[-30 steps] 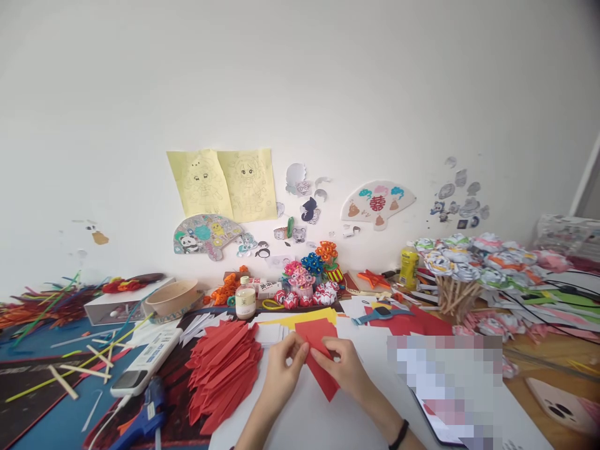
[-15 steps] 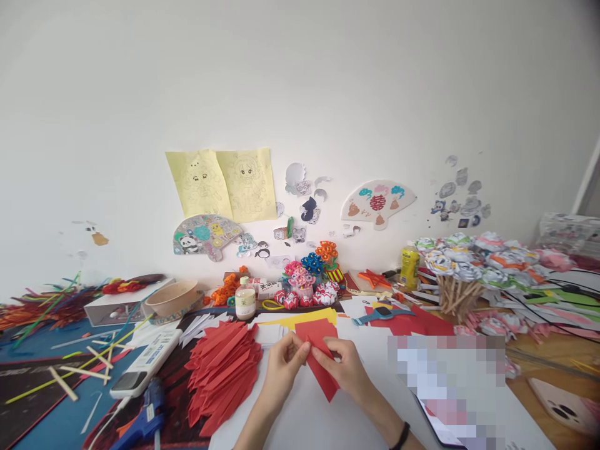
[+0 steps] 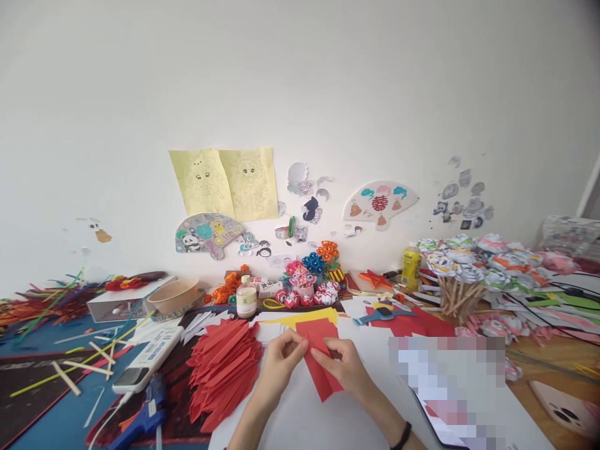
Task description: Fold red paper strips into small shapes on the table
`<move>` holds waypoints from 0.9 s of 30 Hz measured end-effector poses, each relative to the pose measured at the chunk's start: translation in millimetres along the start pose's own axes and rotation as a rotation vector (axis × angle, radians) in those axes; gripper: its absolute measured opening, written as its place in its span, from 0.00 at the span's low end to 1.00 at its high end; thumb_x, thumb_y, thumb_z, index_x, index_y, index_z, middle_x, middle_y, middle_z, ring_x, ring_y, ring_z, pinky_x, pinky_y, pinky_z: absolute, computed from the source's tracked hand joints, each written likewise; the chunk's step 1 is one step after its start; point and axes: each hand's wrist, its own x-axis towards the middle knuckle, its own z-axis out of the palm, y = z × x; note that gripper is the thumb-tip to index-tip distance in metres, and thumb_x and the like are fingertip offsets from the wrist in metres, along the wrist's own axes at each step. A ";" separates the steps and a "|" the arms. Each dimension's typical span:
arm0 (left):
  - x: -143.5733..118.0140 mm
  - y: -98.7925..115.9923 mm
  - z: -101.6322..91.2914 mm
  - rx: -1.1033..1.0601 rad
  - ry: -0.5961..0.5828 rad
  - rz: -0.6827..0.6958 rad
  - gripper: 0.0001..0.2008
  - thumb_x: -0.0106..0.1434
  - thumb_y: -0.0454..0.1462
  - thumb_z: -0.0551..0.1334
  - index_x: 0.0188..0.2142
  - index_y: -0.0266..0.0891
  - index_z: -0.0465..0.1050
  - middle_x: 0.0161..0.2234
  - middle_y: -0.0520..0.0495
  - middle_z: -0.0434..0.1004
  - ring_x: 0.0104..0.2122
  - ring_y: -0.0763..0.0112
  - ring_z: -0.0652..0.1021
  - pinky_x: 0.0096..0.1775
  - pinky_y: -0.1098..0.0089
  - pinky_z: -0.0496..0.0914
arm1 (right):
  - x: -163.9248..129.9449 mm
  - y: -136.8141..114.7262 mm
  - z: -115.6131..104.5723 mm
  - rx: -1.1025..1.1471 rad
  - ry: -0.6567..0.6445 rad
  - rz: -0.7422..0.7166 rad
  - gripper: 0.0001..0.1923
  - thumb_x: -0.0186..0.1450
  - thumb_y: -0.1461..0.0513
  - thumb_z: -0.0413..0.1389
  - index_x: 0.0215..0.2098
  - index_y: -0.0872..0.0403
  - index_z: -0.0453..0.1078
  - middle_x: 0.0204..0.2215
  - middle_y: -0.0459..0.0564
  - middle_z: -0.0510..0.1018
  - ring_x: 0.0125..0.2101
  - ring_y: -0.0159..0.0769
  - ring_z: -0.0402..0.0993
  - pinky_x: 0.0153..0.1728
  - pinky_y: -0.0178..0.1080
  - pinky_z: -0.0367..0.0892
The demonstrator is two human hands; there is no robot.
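Observation:
A sheet of red paper (image 3: 323, 374), partly folded, is between my two hands above the white paper surface (image 3: 295, 419). My left hand (image 3: 284, 354) pinches its left edge with thumb and forefinger. From the other side, my right hand (image 3: 344, 364) grips it, thumb lying across the front; a black band circles that wrist. More red paper (image 3: 313, 326) lies just behind the hands, near yellow paper (image 3: 300, 319). Left of my left hand is a heap of folded red paper strips (image 3: 225, 369).
A blue glue gun (image 3: 152, 412) and a white power strip (image 3: 147, 359) lie at left. A small bottle (image 3: 246, 297) stands behind the red heap. At right are a phone (image 3: 435, 419), a blue watch (image 3: 384, 314) and a bunch of paper flowers on sticks (image 3: 462, 269).
The lower end of the red paper has spread, with its right part opening toward the right. Both hands keep nearly the same place and hold. The camera view has shifted slightly.

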 end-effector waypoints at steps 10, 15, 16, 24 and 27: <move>-1.1 6.8 -0.6 -0.092 0.032 -0.101 0.15 0.55 0.45 0.65 0.23 0.35 0.69 0.19 0.56 0.60 0.21 0.78 0.59 0.24 0.75 0.52 | -1.1 -4.9 1.5 0.142 -0.076 0.098 0.26 0.59 0.52 0.57 0.17 0.52 0.44 0.17 0.38 0.47 0.20 0.25 0.44 0.20 0.34 0.41; -1.9 4.4 0.9 -0.103 0.062 -0.093 0.14 0.55 0.44 0.66 0.22 0.35 0.69 0.19 0.56 0.60 0.21 0.79 0.59 0.24 0.76 0.52 | -1.7 -6.0 2.7 0.187 -0.092 0.117 0.24 0.60 0.53 0.56 0.17 0.53 0.49 0.17 0.39 0.50 0.20 0.26 0.45 0.20 0.34 0.42; -2.0 4.0 1.4 -0.102 0.069 -0.093 0.15 0.55 0.44 0.66 0.22 0.35 0.69 0.19 0.56 0.61 0.20 0.79 0.59 0.24 0.76 0.52 | -1.9 -5.3 2.9 0.193 -0.097 0.120 0.24 0.60 0.53 0.56 0.17 0.53 0.49 0.17 0.39 0.50 0.20 0.26 0.46 0.20 0.34 0.43; -2.5 2.8 3.3 -0.077 0.084 -0.094 0.17 0.55 0.46 0.65 0.22 0.35 0.68 0.18 0.56 0.60 0.20 0.79 0.58 0.23 0.75 0.51 | -2.5 -0.7 3.7 0.164 -0.079 0.109 0.25 0.60 0.52 0.56 0.17 0.52 0.46 0.17 0.39 0.48 0.20 0.25 0.44 0.19 0.34 0.41; -2.4 3.1 3.7 -0.072 0.079 -0.089 0.17 0.54 0.47 0.66 0.22 0.35 0.69 0.18 0.56 0.60 0.20 0.78 0.59 0.23 0.75 0.52 | -0.8 0.7 4.5 0.103 -0.034 0.110 0.26 0.60 0.52 0.56 0.18 0.52 0.44 0.17 0.38 0.46 0.20 0.25 0.43 0.20 0.34 0.40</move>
